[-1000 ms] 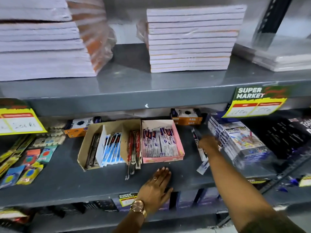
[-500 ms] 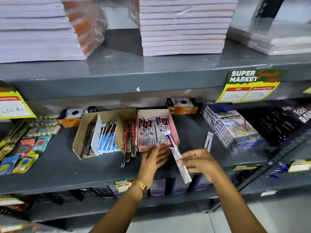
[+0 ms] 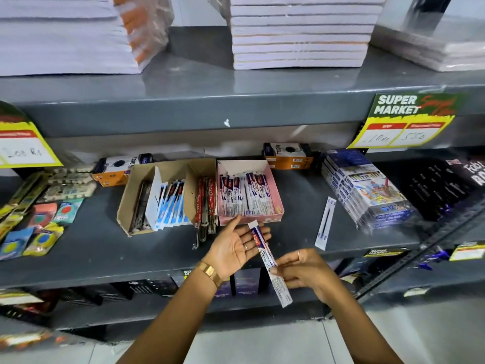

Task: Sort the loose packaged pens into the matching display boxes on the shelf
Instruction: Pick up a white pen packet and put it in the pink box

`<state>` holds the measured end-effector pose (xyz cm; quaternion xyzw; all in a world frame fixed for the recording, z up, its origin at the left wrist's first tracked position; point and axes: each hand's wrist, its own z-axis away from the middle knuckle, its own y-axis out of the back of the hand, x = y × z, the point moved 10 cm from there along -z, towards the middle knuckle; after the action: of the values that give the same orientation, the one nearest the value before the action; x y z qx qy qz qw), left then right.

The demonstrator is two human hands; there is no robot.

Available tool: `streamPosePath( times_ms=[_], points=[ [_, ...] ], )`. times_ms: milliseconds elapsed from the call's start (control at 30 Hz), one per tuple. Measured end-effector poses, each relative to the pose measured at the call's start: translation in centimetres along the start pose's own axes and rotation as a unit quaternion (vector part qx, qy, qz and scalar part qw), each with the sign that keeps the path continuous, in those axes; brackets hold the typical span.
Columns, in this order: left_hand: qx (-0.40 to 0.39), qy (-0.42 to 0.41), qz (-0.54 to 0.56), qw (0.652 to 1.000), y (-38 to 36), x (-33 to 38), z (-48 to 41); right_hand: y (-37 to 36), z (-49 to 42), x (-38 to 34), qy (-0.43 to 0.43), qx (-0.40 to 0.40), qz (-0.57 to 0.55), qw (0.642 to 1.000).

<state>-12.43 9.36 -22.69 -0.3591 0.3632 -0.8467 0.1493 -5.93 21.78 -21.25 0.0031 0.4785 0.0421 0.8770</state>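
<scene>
Now packaged pen [image 3: 267, 261] spans both hands: left [image 3: 233, 245] flat, right [image 3: 301, 269] pinching.

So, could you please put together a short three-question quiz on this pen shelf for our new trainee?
1. True or false: the right hand pinches the packaged pen while the left hand lies open, palm up, beside it.
2. Which box holds packets that match the one in hand? A) the pink box B) the brown cardboard box C) the orange box
3. Fill in: one more loose pen packet lies on the grey shelf between the pink box and the ______.

Key: 1 true; 2 A; 3 wrapped stack of colour-pencil packs.
</scene>
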Motion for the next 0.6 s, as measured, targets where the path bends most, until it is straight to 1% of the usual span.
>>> streamPosePath(
  times_ms=[67,133,200,233,267,300,333,367,400,433,467,500,567,600],
  points=[
    [0.006,-0.033,-0.011,0.999,0.1,1.1,0.0,0.1,-0.4,-1.5,0.019,-0.004,-0.006,1.000],
    [0.015,-0.076,-0.041,0.996,0.4,2.2,0.0,0.8,-1.3,-4.1,0.046,0.010,0.000,0.999],
    [0.017,-0.131,-0.106,0.986,0.5,3.1,0.2,1.5,-2.7,-7.4,0.080,0.041,0.018,0.996],
    [0.023,-0.171,-0.164,0.971,0.5,3.7,0.5,2.0,-3.6,-9.2,0.094,0.066,0.031,0.993],
    [0.037,-0.221,-0.248,0.942,0.5,4.3,0.9,2.4,-4.4,-10.8,0.109,0.093,0.046,0.989],
    [0.050,-0.280,-0.350,0.892,0.4,5.0,1.5,2.5,-5.3,-12.4,0.126,0.110,0.068,0.984],
    [0.060,-0.334,-0.461,0.820,0.1,5.4,2.0,2.1,-6.2,-14.0,0.145,0.118,0.091,0.978],
    [0.067,-0.369,-0.564,0.736,0.1,5.3,2.3,1.8,-7.1,-15.1,0.161,0.122,0.110,0.973],
    [0.073,-0.382,-0.647,0.656,0.3,4.8,2.2,1.4,-8.2,-15.9,0.168,0.124,0.129,0.969],
    [0.069,-0.379,-0.708,0.592,0.7,4.0,1.9,1.0,-9.3,-16.2,0.163,0.131,0.148,0.967],
    [0.058,-0.368,-0.750,0.547,1.1,3.0,1.5,0.7,-10.5,-16.2,0.152,0.138,0.169,0.964],
    [0.052,-0.360,-0.778,0.513,1.4,2.4,1.2,0.2,-11.7,-16.2,0.139,0.141,0.195,0.961],
    [0.054,-0.365,-0.805,0.465,1.3,1.9,1.1,-0.3,-13.5,-15.6,0.113,0.150,0.274,0.943],
    [0.054,-0.378,-0.807,0.451,1.0,1.9,1.2,-0.4,-13.9,-15.3,0.104,0.153,0.307,0.933]
  ],
)
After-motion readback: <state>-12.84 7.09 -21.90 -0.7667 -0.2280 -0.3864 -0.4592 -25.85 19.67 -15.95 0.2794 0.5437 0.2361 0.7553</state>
